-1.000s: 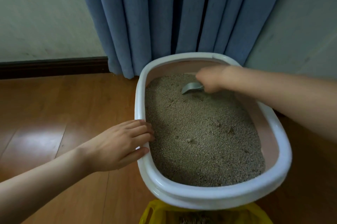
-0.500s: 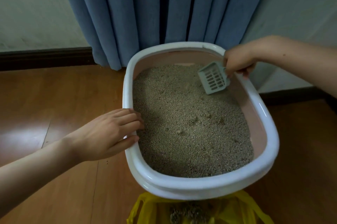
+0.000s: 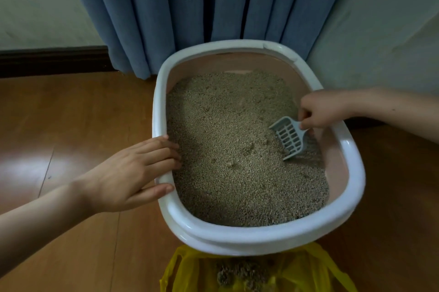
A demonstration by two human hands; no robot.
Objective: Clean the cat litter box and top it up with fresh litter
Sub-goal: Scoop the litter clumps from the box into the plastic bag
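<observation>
litter box (image 3: pixel 354 187) oval, white rim, pink wall | litter (image 3: pixel 232 161) granular | right hand (image 3: pixel 320 108) fingers pinch slotted grey scoop (image 3: pixel 288 137), now lower, tip in litter | left hand (image 3: pixel 133 172) fingers flat on rim, unchanged

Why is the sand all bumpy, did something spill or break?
Nothing spilled or broke. The litter is just lumpy inside the litter box, where the right hand digs the scoop. The left hand steadies the rim.

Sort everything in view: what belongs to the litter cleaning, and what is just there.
Job: litter box, litter, scoop gripped by right hand, left hand on the rim, yellow bag.
Just there: blue curtain, wooden floor, wall.
</observation>
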